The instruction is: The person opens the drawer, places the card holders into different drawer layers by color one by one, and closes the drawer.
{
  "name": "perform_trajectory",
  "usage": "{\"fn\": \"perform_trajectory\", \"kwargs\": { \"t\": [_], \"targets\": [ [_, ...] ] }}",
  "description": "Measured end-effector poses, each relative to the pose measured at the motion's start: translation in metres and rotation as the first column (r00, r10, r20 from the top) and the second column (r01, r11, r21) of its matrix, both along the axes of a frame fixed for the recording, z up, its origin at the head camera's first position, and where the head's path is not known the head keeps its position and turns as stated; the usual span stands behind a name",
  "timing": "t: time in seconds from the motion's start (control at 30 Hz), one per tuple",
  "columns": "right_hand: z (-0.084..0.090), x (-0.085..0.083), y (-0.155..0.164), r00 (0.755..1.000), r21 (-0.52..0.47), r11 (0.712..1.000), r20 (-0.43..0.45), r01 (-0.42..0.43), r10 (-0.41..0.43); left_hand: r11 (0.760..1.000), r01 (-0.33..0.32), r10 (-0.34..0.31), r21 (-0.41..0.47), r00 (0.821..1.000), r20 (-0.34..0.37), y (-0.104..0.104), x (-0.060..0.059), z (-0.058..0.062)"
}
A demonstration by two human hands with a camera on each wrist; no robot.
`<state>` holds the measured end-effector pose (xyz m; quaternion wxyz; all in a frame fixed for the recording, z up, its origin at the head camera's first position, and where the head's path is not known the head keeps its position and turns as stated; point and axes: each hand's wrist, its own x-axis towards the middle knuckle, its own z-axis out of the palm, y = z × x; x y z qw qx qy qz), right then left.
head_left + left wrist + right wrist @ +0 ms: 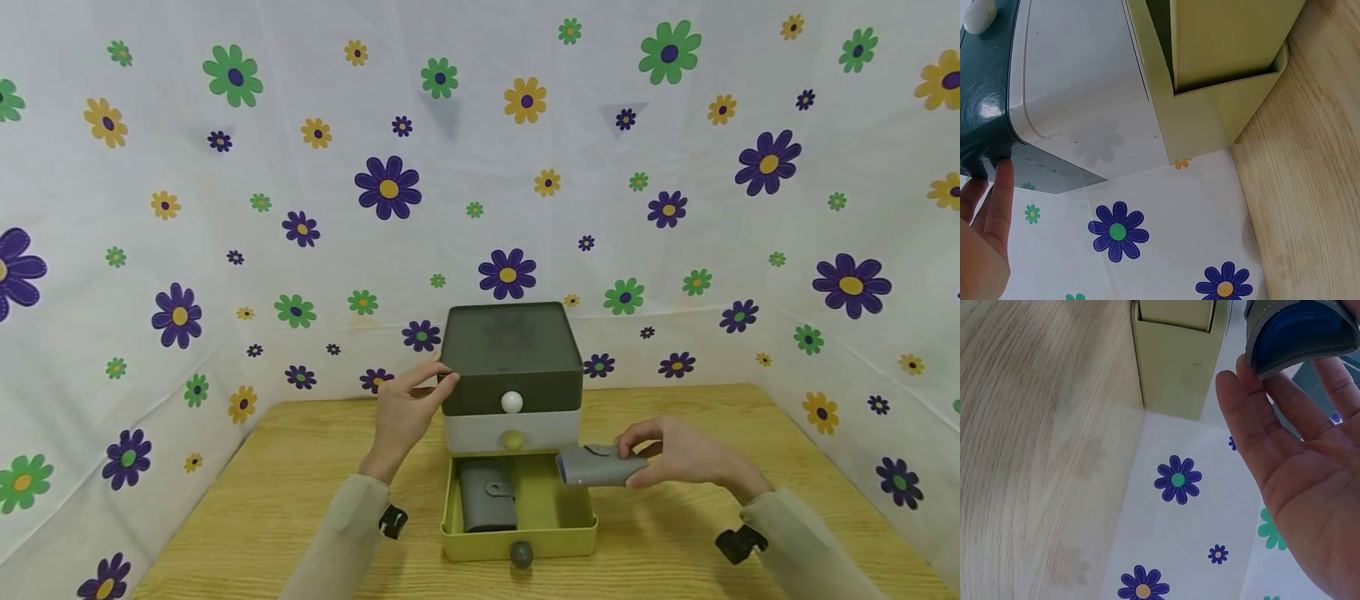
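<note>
Both hands work at a small drawer chest (512, 375) standing on a wooden table (300, 467). Left hand (405, 408) rests against the chest's dark top section at its left front corner, fingers nearly straight with the tips touching the edge; the left wrist view shows only the fingers (997, 194) against that dark corner, the rest of the hand cut off by the frame. Right hand (678, 454) grips a grey case (600, 465), fingers curled over its top and thumb beneath, holding it level just above the right rim of the open bottom drawer (521, 508). The right wrist view shows the case's open end with a blue lining (1300, 334), though most of the case lies beyond the top edge there.

The chest has a dark top drawer with a white knob (512, 402), a white middle drawer with a yellowish knob (513, 439) that is hard to make out, and the yellow-green bottom drawer pulled forward, with a grey knob (521, 553). Inside it, on the left, lies a second grey pouch (488, 495) with a strap closure. Flowered cloth (225, 208) hangs behind and on both sides of the table.
</note>
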<state>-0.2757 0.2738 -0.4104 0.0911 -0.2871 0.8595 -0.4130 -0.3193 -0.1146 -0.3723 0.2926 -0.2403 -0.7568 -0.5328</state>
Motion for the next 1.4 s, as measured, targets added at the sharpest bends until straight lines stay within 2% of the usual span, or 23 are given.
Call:
{"fn": "perform_trajectory", "kwargs": {
  "t": [0.2, 0.63, 0.9, 1.1, 1.3, 1.4],
  "targets": [
    [0.0, 0.002, -0.012, 1.0, 0.006, 1.0, -0.018, -0.015, 0.015, 1.0, -0.006, 0.006, -0.002, 1.0, 0.001, 0.0, -0.003, -0.002],
    [0.003, 0.001, -0.04, 0.998, 0.026, 0.999, -0.059, -0.03, 0.031, 1.0, -0.003, 0.004, -0.003, 0.999, 0.032, 0.002, -0.002, 0.0],
    [0.002, 0.002, -0.052, 0.998, 0.073, 0.997, -0.065, -0.014, 0.018, 1.0, 0.005, -0.005, -0.004, 1.0, 0.001, 0.002, -0.003, -0.001],
    [-0.002, 0.001, -0.062, 0.989, 0.119, 0.993, -0.146, 0.002, 0.015, 1.0, 0.003, -0.003, -0.001, 1.0, 0.003, 0.001, -0.004, -0.001],
    [-0.006, 0.002, -0.077, 0.97, 0.199, 0.979, -0.242, 0.047, 0.003, 1.0, -0.013, 0.013, 0.005, 1.0, 0.029, -0.003, -0.016, -0.013],
    [-0.008, 0.003, -0.086, 0.963, 0.231, 0.971, -0.271, 0.062, 0.003, 1.0, -0.007, 0.007, 0.01, 1.0, 0.017, -0.005, -0.019, -0.017]
  ]
}}
